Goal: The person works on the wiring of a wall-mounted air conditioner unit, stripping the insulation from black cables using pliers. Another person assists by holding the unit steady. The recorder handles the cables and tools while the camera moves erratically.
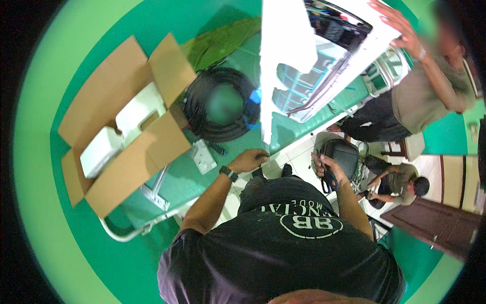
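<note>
The white air-conditioner unit (296, 55) lies just beyond the nearer left hand (248, 160), long axis slanting away rightward; left fingers bunch (pinching what, one cannot tell), the right hand (330, 168) grips a dark-handled tool (330, 183).

White casing (287, 35) smooth; box (142, 162) matt cardboard; cable coil (200, 121) matt, rubbery.

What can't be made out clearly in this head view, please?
In the head view:
White unit: top cut off by the upper edge.
Dark item in the right hand: partly covered by the grip, too small to identify.
Left hand: contact with the unit too small to tell.
Box: floor hidden by foam and a flap.
Coil: middle blurred.
</note>
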The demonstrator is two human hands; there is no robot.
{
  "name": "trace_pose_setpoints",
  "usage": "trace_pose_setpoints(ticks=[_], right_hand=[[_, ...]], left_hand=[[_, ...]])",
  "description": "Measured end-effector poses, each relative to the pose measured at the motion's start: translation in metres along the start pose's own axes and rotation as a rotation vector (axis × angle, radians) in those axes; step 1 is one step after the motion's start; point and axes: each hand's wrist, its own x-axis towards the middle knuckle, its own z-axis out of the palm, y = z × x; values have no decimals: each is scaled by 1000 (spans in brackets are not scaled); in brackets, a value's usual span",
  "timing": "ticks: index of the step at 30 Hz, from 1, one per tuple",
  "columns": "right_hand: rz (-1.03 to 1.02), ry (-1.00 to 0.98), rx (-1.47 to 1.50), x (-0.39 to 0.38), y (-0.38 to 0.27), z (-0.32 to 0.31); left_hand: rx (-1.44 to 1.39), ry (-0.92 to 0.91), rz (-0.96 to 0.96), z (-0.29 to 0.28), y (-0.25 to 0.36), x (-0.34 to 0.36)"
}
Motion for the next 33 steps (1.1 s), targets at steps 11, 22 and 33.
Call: trace_pose_setpoints(ticks=[11,22,33], right_hand=[[-84,4,312,-35,-32,20],[60,-76,-482,-60,-135,-30],[-678,-706,-990,-136,-230,132]], left_hand=[[-1014,-25,118,-2,145,22],[-1959,706,631,26,229,64],[-616,1235,861,42,290,4]])
